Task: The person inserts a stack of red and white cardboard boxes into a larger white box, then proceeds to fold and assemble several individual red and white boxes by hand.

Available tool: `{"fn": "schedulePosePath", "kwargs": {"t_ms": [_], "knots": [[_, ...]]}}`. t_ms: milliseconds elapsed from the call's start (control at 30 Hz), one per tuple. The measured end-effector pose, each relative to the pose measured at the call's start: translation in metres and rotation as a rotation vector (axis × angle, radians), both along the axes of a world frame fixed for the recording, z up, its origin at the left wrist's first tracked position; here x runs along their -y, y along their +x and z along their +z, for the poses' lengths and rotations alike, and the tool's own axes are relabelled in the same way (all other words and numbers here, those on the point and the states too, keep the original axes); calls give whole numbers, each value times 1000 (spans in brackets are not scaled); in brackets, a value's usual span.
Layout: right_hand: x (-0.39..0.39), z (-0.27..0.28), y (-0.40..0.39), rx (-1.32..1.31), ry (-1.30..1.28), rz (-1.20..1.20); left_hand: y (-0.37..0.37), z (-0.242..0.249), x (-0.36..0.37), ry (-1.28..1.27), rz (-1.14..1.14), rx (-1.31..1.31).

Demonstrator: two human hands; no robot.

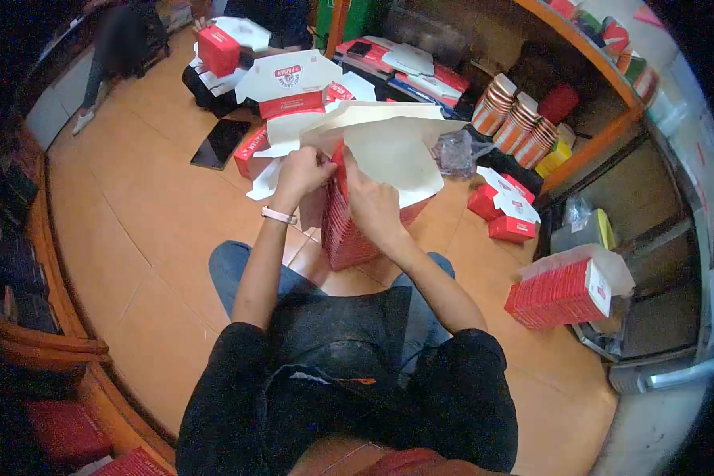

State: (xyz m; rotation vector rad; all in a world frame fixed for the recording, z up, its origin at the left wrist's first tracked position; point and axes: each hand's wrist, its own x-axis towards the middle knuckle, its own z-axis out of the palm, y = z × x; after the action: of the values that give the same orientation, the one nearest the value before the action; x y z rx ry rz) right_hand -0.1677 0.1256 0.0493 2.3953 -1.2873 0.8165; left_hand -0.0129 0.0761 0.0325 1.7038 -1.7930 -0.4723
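1. Left hand [303, 172]: fingers narrow, pinching the opened carton [389, 151] at its near-left red edge.
2. Right hand [375, 208]: index finger extended against that edge; can't tell if it grips.
3. Carton sits on top of the red stack [353, 242], on floor [166, 262] between the knees.
4. Second stack [551, 295] near right.

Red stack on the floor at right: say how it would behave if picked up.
The red stack shows many thin layers and no visible band, so it might fan apart if lifted by one end. Packed closely, it could feel heavy for its size. Its pale flaps stick out and would probably bend.
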Motion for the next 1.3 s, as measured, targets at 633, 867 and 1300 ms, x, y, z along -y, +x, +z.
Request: {"fn": "schedulePosePath", "kwargs": {"t_ms": [633,867,1300], "knots": [[39,23,-62,352,522,249,-34,-31,-25,-229,-128,-616],[105,-48,-151,410,336,-25,-77,-33,-56,-379,-172,-599],[165,-256,-388,1035,-227,-1620,-10,-128,-64,-296,110,-738]]}}
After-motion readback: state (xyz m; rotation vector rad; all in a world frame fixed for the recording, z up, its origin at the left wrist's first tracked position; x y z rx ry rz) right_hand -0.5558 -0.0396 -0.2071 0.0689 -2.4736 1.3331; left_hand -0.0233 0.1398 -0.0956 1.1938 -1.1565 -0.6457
